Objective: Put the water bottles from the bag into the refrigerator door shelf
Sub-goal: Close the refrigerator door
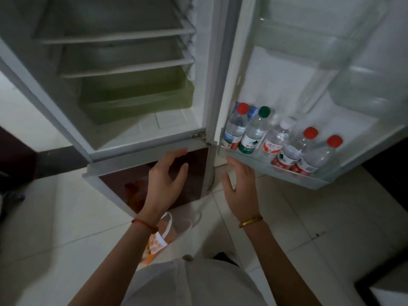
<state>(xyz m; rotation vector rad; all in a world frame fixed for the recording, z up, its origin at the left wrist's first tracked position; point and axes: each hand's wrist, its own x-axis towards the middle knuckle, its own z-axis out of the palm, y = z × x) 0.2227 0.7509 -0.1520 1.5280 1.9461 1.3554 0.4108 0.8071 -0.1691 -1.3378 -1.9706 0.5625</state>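
Note:
Several water bottles stand in a row in the lowest door shelf of the open refrigerator door: a red-capped bottle at the left, a green-capped bottle, a white-capped bottle, and two more red-capped bottles at the right. My left hand is open, fingers spread, in front of the lower freezer door, holding nothing. My right hand is open just below the shelf's left corner, fingertips near its edge. An orange and white bag lies on the floor beneath my left wrist, partly hidden.
The fridge compartment stands open with bare glass shelves and a greenish drawer. Clear upper door bins hang above the bottles. The dark red lower door is shut. White floor tiles spread around; dark furniture sits at the left and lower right.

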